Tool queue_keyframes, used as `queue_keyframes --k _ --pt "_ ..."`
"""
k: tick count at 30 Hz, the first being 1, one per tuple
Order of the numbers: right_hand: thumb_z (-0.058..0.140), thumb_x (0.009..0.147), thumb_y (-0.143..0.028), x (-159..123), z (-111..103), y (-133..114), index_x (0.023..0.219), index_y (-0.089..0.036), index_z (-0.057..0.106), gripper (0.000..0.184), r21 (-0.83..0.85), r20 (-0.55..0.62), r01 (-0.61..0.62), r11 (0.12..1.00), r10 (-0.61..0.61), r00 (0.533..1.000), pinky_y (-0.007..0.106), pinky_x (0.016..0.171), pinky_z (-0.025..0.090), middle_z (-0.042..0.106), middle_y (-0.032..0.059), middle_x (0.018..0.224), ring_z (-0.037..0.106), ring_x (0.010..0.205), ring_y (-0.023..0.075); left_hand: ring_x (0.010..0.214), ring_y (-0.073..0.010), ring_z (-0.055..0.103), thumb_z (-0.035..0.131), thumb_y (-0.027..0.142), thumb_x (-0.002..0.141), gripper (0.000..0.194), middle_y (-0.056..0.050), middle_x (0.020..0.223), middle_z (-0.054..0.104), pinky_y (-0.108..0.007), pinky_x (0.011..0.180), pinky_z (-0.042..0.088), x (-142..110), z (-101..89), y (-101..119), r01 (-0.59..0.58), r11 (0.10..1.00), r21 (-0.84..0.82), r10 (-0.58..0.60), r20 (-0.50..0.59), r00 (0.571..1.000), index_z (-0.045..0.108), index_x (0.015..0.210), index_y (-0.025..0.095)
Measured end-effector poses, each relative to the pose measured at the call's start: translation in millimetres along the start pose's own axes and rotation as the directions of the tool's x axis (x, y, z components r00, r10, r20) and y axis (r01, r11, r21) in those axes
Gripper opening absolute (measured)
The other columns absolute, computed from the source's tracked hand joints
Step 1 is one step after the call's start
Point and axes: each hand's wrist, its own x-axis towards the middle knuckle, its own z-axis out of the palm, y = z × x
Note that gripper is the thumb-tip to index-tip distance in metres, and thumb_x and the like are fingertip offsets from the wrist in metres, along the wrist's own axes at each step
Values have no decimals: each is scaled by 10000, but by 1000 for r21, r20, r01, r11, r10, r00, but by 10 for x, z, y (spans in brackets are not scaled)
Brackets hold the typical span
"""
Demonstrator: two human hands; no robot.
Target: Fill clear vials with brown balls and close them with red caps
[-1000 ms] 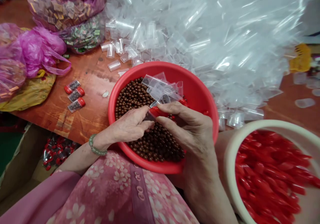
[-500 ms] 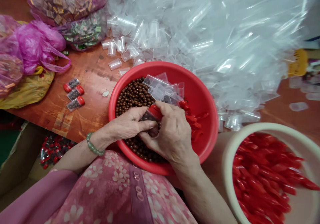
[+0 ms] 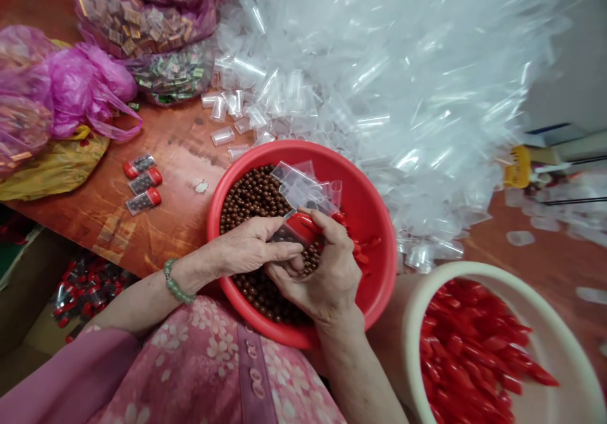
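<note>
My left hand (image 3: 246, 247), with a green bead bracelet (image 3: 177, 282) on its wrist, and my right hand (image 3: 325, 278) both grip a clear plastic tube with a red cap (image 3: 296, 231). The tube holds brown beads and is over a red plastic basin (image 3: 374, 266). Brown beads (image 3: 256, 199) fill much of the basin, with several empty clear tubes (image 3: 298, 181) and loose red caps (image 3: 360, 247) lying in it. A cream bowl (image 3: 415, 323) full of red caps (image 3: 469, 354) stands at lower right.
Several capped tubes (image 3: 142, 184) lie on the wooden table (image 3: 180, 149), left of the basin. Behind rises a large heap of clear tubes (image 3: 379, 95). Pink bags (image 3: 80, 86) and packet-filled bags (image 3: 137, 29) stand back left; more capped tubes lie in a box (image 3: 88, 297) below.
My right hand has moved down and left, closing in on my left hand around the capped tube. The whole scene has shifted in view as my head turned.
</note>
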Motion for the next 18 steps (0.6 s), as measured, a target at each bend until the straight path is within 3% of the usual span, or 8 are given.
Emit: queue_keyframes --k 4,11,15,18 --pt "645 735 -346 47 20 -10 1369 -135 419 705 -52 -24 52 997 -53 998 381 703 592 643 124 1025 666 891 262 656 -86 540 698 358 793 270 10 718 576 -243 689 443 -16 15 3 -27 1000 -7 26 -46 999 549 830 136" --pt "642 736 -384 85 58 12 1313 -78 490 671 -168 -129 174 970 -196 972 355 666 574 653 125 935 674 798 252 638 -73 491 646 305 826 199 25 706 532 -224 644 407 -28 20 8 -96 994 49 96 -5 995 535 827 140" --pt "655 734 -382 83 61 25 1318 -74 492 680 -162 -138 193 968 -216 967 362 672 570 643 117 903 664 755 241 642 -73 493 649 268 824 167 27 701 533 -219 646 414 -36 29 15 -93 994 54 93 -5 996 543 826 140" --pt "650 749 -399 81 69 33 1348 -95 459 699 -136 -119 171 976 -187 975 372 675 576 642 111 926 664 778 246 630 -73 508 684 330 812 231 26 691 549 -216 641 425 -32 38 22 -63 997 42 65 -46 997 551 822 141"
